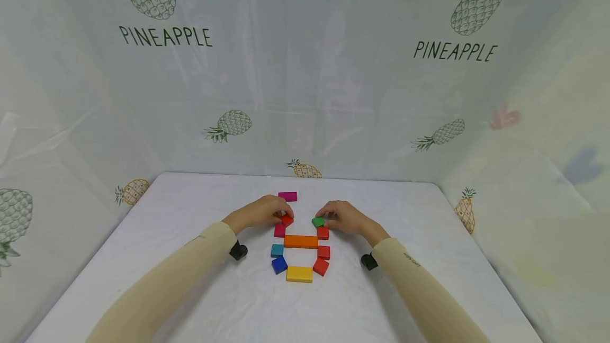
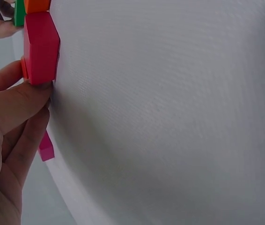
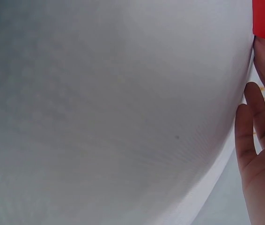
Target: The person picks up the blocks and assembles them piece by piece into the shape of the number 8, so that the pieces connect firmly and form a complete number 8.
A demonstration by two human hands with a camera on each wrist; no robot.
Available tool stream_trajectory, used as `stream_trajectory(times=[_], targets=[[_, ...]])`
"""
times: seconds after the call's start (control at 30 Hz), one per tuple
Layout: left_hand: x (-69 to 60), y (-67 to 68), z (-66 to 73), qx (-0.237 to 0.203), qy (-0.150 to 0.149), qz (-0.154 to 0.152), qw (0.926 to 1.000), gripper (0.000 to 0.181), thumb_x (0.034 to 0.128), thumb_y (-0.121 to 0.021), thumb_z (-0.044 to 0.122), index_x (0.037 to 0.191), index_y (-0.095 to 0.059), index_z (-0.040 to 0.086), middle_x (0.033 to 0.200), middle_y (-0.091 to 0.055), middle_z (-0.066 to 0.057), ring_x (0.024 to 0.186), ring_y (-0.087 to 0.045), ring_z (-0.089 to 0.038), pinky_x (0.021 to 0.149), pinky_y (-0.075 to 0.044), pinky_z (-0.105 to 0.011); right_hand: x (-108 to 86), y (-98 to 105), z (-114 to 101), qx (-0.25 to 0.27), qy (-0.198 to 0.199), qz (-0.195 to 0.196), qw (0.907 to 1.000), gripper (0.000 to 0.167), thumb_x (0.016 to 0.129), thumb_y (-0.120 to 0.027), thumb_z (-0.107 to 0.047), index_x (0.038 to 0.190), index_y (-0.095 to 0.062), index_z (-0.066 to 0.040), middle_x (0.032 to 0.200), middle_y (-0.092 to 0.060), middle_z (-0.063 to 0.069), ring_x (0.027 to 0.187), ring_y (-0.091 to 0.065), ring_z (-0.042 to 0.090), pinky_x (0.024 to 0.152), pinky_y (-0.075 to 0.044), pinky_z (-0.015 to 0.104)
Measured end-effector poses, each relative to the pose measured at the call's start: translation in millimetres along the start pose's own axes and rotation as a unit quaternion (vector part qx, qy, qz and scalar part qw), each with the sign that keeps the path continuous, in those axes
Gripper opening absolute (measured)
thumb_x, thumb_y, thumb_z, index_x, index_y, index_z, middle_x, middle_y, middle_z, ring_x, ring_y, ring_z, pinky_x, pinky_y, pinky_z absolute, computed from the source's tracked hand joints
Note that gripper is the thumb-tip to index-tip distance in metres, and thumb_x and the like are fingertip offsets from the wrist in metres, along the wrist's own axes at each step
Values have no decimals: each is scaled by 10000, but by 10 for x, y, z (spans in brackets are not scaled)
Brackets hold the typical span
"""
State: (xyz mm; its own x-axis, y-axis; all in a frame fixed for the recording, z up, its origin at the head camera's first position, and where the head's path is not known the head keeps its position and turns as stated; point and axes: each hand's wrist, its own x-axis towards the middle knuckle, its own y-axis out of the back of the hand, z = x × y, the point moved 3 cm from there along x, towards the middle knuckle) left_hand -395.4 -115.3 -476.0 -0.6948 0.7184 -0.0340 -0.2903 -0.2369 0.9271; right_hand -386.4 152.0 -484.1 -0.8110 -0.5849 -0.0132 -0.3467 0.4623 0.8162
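My left hand (image 1: pixel 264 211) pinches a red block (image 1: pixel 287 220) on the table, just above a crimson block (image 1: pixel 279 231). In the left wrist view the thumb lies by the end of the crimson block (image 2: pixel 41 49), which mostly hides the red one. Opposite, my right hand (image 1: pixel 347 217) holds a green block (image 1: pixel 318 222) between thumb and fingers, above a red block (image 1: pixel 323 233). The right wrist view shows that red block (image 3: pixel 264 18) near the thumb; the green one is hidden there. An orange bar (image 1: pixel 301 242) lies between the two columns of blocks.
Below the bar, a teal block (image 1: pixel 277 250), a blue block (image 1: pixel 279 264), a yellow bar (image 1: pixel 299 274) and two red blocks, one tilted (image 1: pixel 321 266), form a rounded outline. A magenta block (image 1: pixel 287 196) lies beyond my left hand. Pineapple-printed sheeting (image 1: pixel 305 78) surrounds the white table (image 1: pixel 200 306).
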Motion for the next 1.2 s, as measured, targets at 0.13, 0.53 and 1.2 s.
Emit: stream_trajectory(times=[0.13,0.53,1.2], targets=[[6,-3,-6,34,1,-8,10000,318,963,-790,98,1255,-767,223,1159,-712,82,1065,-641,-121,964,-571,-293,3,1,-1,-7,9,2,10000,290,1001,-745,-103,1286,-751,-158,1253,-714,-15,1210,-614,233,1111,-502,489],[15,-19,-36,-2,-8,30,10000,323,958,-793,85,1250,-776,220,1155,-725,89,1062,-648,-120,964,-573,-292,-16,11,-27,64,-41,13,10000,282,1003,-739,-92,1278,-754,-152,1246,-720,-16,1189,-621,229,1105,-508,492],[13,-20,-46,5,-39,51,10000,328,957,-796,89,1256,-775,223,1158,-727,89,1062,-645,-113,959,-572,-287,-15,4,-6,54,-35,17,10000,279,1000,-742,-90,1267,-754,-169,1238,-715,-25,1181,-616,224,1095,-515,483]])
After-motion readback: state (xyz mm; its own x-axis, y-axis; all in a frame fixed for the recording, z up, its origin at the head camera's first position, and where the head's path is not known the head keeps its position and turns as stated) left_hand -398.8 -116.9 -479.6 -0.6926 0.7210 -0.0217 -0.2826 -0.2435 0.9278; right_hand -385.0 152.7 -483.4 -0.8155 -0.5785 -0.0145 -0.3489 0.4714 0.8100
